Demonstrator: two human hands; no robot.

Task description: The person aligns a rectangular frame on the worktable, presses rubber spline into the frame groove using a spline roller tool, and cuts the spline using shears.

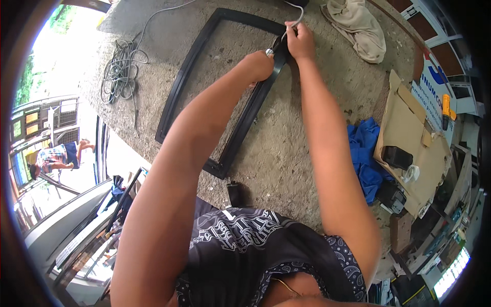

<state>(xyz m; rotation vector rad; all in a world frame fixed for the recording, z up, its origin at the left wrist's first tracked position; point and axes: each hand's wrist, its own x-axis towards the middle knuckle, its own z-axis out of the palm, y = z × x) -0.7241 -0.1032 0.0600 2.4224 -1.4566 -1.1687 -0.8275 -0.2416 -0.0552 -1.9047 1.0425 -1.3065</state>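
A black rectangular frame (pixel 186 77) with slightly curved sides lies on the rough concrete floor, stretching away from me. My left hand (pixel 260 66) is closed at its right-hand side, near the far right corner. A small silvery metal piece (pixel 269 51) shows at the left fingers, with a dark slim part beyond it; most of that tool is hidden in the fist. At the corner itself, my right hand (pixel 300 42) pinches a thin light-grey cord (pixel 300 14), thumb upward. The cord runs off past the top of the view.
A loose coil of grey cord (pixel 120 74) lies left of the frame. Beige cloth (pixel 360 30) is at far right; blue cloth (pixel 365 158) and flattened cardboard (pixel 404 123) lie nearer. A small black block (pixel 233 194) sits close to me. Another person (pixel 59 156) is outside, left.
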